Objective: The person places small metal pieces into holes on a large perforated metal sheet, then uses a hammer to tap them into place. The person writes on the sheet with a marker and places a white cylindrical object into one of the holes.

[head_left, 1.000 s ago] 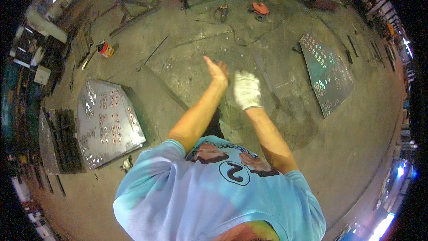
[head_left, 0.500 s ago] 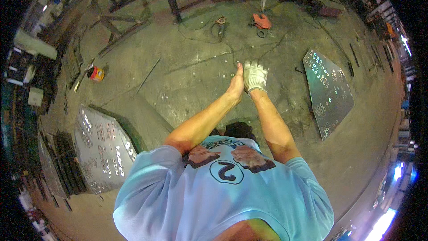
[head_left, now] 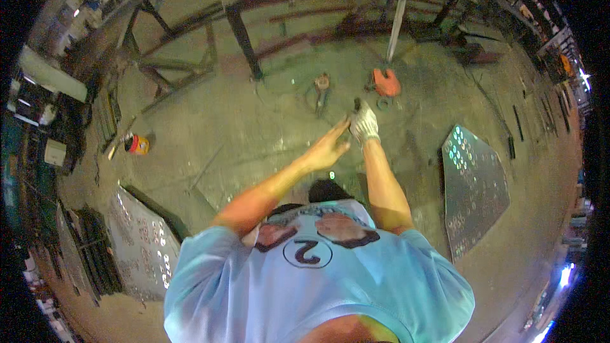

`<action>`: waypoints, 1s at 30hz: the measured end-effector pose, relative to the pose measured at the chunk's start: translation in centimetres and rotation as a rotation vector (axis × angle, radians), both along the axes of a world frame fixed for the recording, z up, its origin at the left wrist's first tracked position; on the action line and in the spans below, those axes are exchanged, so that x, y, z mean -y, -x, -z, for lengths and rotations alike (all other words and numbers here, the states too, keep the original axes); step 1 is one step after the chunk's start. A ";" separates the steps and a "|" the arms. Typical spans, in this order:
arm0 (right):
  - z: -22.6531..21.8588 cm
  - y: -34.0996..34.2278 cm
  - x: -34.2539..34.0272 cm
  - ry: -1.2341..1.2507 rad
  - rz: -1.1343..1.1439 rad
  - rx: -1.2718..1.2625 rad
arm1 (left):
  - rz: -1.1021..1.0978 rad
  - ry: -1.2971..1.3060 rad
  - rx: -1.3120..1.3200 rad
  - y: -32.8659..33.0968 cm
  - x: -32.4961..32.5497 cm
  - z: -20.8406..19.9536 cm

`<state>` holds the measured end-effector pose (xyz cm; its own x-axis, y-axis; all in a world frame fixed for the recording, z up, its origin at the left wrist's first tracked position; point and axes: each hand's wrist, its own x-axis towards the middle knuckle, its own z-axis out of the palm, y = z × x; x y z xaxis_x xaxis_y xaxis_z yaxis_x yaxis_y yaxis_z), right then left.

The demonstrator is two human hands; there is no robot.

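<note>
My left hand [head_left: 327, 149] is bare, its fingers stretched forward and the thumb apart. Its fingertips reach the near side of my right hand [head_left: 365, 123]; whether they touch or just overlap in view cannot be told. A whitish knit work glove covers my right hand, whose fingers look curled in. A small dark patch shows at the top of the glove; I cannot make out whether it is a held thing or a stain. Beyond the hands, on the floor, lie an orange-red object [head_left: 386, 82] with a dark ring [head_left: 383, 104], and a corded tool [head_left: 322, 82].
Plates with many holes stand at right [head_left: 476, 190] and left [head_left: 143, 241]. A red and yellow tub [head_left: 136, 145] sits far left. Steel frames and a dark post [head_left: 243, 41] cross the back, with a pale post [head_left: 397, 25] farther right. Dark bars [head_left: 98, 248] lie at lower left.
The view has tilted up, so floor things sit lower. My hands, pressed together before, have come apart at the palms; the left has drawn back and the gloved right has turned and curled.
</note>
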<state>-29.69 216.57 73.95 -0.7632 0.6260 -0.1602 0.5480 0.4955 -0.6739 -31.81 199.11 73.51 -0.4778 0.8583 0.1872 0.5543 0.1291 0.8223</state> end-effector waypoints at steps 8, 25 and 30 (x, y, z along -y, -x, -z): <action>5.4 8.3 -13.0 0.015 -0.194 0.067 | -0.824 0.211 0.213 16.7 4.3 4.6; 20.9 19.6 -37.2 0.143 0.163 0.491 | -0.659 0.137 -0.129 63.2 -23.9 -2.4; 18.6 36.4 -47.3 0.168 0.173 0.257 | -0.659 0.149 -0.077 72.2 -32.4 -6.0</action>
